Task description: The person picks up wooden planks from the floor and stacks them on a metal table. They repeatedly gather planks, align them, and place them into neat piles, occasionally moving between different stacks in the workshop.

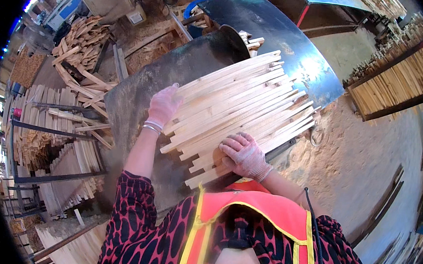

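A broad layer of pale wooden strips (pixel 239 97) lies side by side on a dark metal table (pixel 139 90), running from lower left to upper right with uneven ends. My left hand (pixel 165 104), in a light work glove, rests against the layer's left long edge, its fingers stretched along the outermost strip. Across from it, my right hand (pixel 244 155), gloved too, lies over the near right side. Its fingers are bent onto the strips, the thumb tucked close to them. The undersides of both hands are hidden.
Behind the strips stands a dark curved metal piece (pixel 234 41), beside a shiny metal sheet (pixel 298 59). Scrap wood (pixel 83 40) is heaped at the far left. A metal rack (pixel 56 181) holds strips at left; another stack (pixel 402 81) stands at right. Sawdust (pixel 319 161) covers the floor.
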A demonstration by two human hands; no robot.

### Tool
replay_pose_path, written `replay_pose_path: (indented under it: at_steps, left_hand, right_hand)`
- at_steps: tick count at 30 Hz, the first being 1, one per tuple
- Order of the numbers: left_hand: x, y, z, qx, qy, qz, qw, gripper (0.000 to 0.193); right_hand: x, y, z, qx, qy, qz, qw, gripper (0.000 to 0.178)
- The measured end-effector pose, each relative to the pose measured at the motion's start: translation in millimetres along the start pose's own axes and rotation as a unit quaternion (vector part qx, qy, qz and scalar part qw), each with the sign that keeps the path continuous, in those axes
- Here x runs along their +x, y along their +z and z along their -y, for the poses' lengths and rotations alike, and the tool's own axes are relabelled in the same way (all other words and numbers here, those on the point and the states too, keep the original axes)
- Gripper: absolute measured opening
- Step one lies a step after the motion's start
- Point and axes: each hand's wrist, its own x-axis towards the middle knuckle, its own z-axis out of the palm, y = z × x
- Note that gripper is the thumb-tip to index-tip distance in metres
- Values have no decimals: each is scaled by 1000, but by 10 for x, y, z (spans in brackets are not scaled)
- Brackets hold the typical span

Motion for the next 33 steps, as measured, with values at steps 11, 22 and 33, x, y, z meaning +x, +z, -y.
replay_pose_path:
  at_steps: [11,22,33]
  left_hand:
    - [990,-71,671,41,-48,40,997,59]
    - [1774,-148,1306,64,-75,86,991,60]
    - [2496,-41,1873,186,-134,130,965,59]
  right_hand:
    - [1052,245,-467,-4,-9,-42,999,33]
    - [1885,555,-910,-9,-18,-48,999,33]
    - [2676,847,-1281,-14,-33,-70,997,31]
